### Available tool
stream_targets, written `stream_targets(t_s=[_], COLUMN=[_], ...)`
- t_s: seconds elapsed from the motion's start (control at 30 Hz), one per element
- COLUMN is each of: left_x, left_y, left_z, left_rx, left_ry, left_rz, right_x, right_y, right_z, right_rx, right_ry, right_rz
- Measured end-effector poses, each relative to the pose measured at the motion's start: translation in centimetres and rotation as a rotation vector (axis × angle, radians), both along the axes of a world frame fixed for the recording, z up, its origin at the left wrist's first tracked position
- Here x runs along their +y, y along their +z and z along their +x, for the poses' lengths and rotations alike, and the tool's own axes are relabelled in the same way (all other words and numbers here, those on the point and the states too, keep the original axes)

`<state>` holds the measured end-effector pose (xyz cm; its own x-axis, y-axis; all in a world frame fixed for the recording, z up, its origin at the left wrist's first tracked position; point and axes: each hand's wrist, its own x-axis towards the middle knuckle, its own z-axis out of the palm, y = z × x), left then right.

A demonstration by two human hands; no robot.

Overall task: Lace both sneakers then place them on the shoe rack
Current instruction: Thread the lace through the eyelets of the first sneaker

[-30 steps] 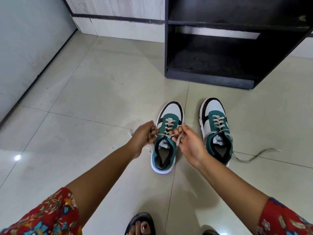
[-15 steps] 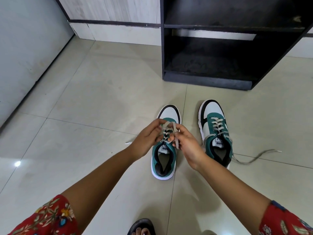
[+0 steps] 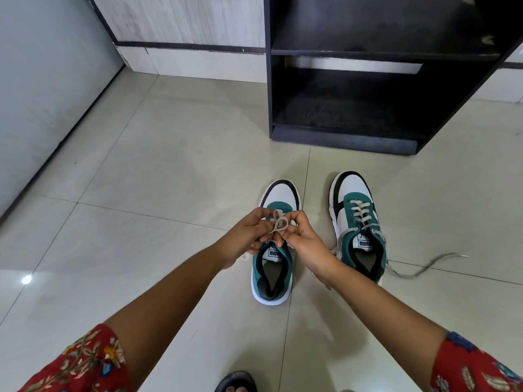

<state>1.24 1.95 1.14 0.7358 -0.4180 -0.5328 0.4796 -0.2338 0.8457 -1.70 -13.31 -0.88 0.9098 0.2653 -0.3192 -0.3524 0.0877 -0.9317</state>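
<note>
We've got both hands, left hand [image 3: 249, 233] and right hand [image 3: 304, 239], pinching the lace loop [image 3: 278, 223] over the left sneaker [image 3: 273, 267] at six o'clock from the rack [image 3: 345, 137]; one slack grip and that bow unravels.

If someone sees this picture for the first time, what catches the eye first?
Two hands, left hand and right hand, meet at the centre, looping the lace above the left sneaker. Beside it the right sneaker trails a loose lace across the floor, before the black shoe rack.
</note>
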Motion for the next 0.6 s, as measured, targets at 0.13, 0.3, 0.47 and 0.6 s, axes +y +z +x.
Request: stream_targets(t_s=[0.13, 0.3, 0.47, 0.6], left_x=[-0.2, -0.4, -0.2, 0.5], left_y=[0.3, 0.4, 0.7, -0.8], left_z=[-0.2, -0.5, -0.3, -0.5], left_rx=[-0.005, -0.053, -0.203, -1.041], left_ry=[0.055, 0.059, 0.020, -0.230], left_rz=[0.005, 0.015, 0.075, 0.671], right_x=[0.0, 0.3, 0.5, 0.7], right_y=[0.1, 0.2, -0.1, -0.3], right_z=[0.1, 0.1, 1.1, 2.0], right_rx=[0.003, -0.020, 0.155, 0.256], right_ry=[0.027, -0.076, -0.220, -0.185], right_rz=[0.009, -0.011, -0.049, -0.110])
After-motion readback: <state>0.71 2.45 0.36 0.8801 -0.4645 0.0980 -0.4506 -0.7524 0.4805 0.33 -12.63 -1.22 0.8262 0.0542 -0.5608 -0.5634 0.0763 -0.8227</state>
